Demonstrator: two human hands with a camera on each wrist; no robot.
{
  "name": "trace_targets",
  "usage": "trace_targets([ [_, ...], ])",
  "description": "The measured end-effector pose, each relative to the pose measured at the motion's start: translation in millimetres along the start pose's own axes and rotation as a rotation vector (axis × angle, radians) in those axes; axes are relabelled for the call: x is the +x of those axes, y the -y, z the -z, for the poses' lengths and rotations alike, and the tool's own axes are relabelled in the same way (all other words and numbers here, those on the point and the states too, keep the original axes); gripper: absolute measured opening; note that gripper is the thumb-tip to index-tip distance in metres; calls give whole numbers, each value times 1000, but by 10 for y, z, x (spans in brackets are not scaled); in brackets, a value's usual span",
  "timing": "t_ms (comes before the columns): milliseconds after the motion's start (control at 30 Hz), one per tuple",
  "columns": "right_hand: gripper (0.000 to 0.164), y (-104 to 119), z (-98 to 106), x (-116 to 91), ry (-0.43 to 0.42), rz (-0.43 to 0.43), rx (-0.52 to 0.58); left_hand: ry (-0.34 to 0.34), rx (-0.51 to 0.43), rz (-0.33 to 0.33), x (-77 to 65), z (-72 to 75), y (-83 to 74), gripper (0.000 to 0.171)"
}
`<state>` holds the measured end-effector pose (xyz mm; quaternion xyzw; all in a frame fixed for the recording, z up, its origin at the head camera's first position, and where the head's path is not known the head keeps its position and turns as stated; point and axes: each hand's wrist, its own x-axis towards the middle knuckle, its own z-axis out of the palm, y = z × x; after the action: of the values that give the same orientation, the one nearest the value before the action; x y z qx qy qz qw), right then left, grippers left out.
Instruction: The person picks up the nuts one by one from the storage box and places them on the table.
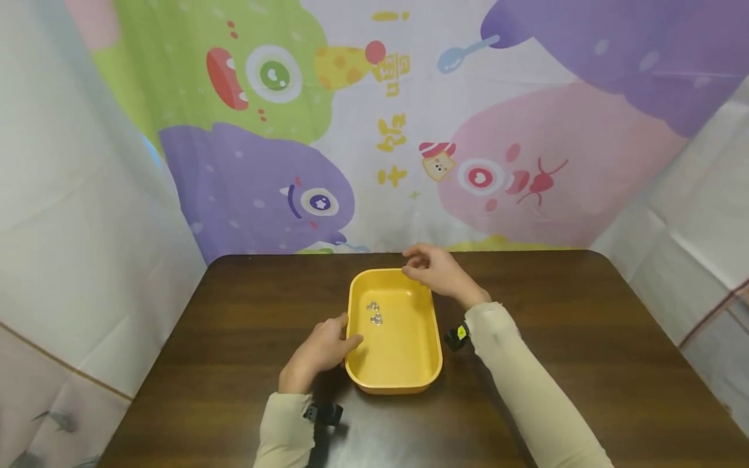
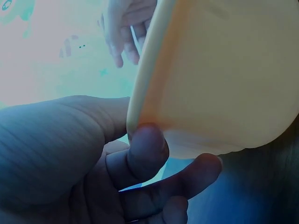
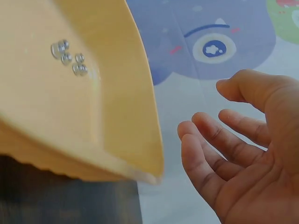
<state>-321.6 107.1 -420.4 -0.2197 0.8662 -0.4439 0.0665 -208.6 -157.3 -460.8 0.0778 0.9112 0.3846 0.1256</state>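
Tray [image 1: 406,344]: yellow, on the table [image 1: 234,338] in front of me, its long axis running near to far; whether its whole base rests flat I cannot tell.
Beads [image 1: 376,319]: small, clear, in two little clusters on the tray's floor, left of its middle line, just far and right of my left thumb.
Left hand [image 1: 318,348]: the nearer one, touching the tray; it grips the left wall toward the near end, thumb over the rim, bent fingers against the outside.
Right hand [image 1: 441,270]: by the far right corner, apart from the rim in the right wrist view; fingers loosely bent and spread, nothing held.
Key relation: the tray lies to the right of my left hand, and near and left of my right hand, so the two sit almost diagonally across it.
Arms: left forearm comes in from the near left, the right one reaches farther, slanting leftward from the near right.
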Motion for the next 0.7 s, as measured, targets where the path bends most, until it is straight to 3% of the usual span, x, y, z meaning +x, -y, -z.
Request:
trace_targets([
  [433, 29, -50, -274, 80, 17, 40, -5, 15, -22, -33, -3, -34, -2, 38],
  [700, 28, -50, -440, 132, 24, 52, 1, 11, -14, 0, -20, 7, -3, 43],
])
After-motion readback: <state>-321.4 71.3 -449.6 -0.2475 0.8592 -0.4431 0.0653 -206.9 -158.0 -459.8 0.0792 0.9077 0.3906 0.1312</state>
